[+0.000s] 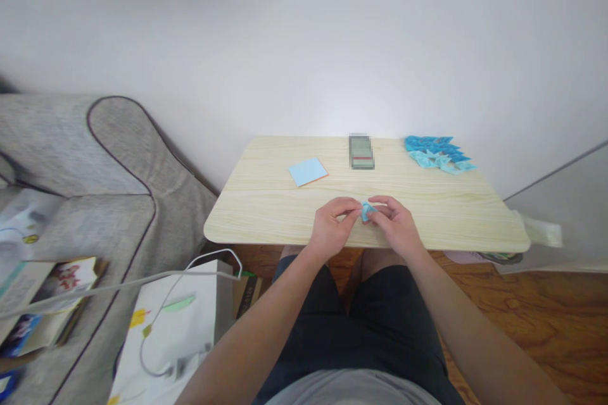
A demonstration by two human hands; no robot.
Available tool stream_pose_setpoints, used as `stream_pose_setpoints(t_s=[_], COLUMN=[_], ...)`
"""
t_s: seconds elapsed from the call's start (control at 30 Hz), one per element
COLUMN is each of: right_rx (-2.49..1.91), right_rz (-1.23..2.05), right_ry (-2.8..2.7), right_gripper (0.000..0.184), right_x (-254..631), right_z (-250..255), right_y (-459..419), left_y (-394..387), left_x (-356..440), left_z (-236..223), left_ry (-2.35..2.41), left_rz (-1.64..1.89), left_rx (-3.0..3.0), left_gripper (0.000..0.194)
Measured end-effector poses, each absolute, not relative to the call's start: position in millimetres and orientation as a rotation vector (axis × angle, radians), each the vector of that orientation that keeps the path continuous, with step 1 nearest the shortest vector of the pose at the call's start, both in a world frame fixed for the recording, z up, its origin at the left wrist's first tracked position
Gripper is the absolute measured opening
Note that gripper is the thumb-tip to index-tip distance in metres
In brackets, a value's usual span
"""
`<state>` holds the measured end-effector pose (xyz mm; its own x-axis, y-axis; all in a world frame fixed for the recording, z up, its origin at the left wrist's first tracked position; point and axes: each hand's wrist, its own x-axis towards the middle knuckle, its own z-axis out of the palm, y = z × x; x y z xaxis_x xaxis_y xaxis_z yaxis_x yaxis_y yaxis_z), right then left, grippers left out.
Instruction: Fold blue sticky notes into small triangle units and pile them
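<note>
A small piece of folded light blue paper (365, 211) is held between my two hands, just above the front part of the table. My left hand (334, 223) pinches its left edge between thumb and fingertips. On the other side, my right hand (395, 223) grips it with thumb and fingers, which hide part of the paper. Beyond my left hand lies a stack of square paper (308, 171), light blue on top with an orange edge showing. Several folded blue paper pieces (437, 154), darker and lighter, sit in rows at the back right.
A phone-like device (361, 152), blurred out, lies at the back of the wooden table (256, 202). To the left are a grey sofa (142, 164) and a white cabinet top (166, 316) with a plug and cable. A white wall (304, 44) stands behind the table.
</note>
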<state>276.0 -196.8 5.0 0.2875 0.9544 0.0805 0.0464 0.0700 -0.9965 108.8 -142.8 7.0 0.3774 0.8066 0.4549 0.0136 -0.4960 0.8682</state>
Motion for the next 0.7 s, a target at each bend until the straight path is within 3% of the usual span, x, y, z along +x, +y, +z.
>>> stream_pose_setpoints(t_s=[0.3, 0.7], right_rx=[-1.268, -1.254], right_rz=[0.949, 1.014], right_ry=[-1.010, -1.173], right_gripper=[0.037, 0.022], right_x=[280, 284], right_z=[3, 8], right_y=[-197, -203], left_y=[-147, -134], left_x=[113, 116], left_z=[6, 16], left_ry=[0.721, 0.963], left_rz=[1.185, 0.820], left_rx=[1.721, 1.828], left_gripper=[0.010, 0.015])
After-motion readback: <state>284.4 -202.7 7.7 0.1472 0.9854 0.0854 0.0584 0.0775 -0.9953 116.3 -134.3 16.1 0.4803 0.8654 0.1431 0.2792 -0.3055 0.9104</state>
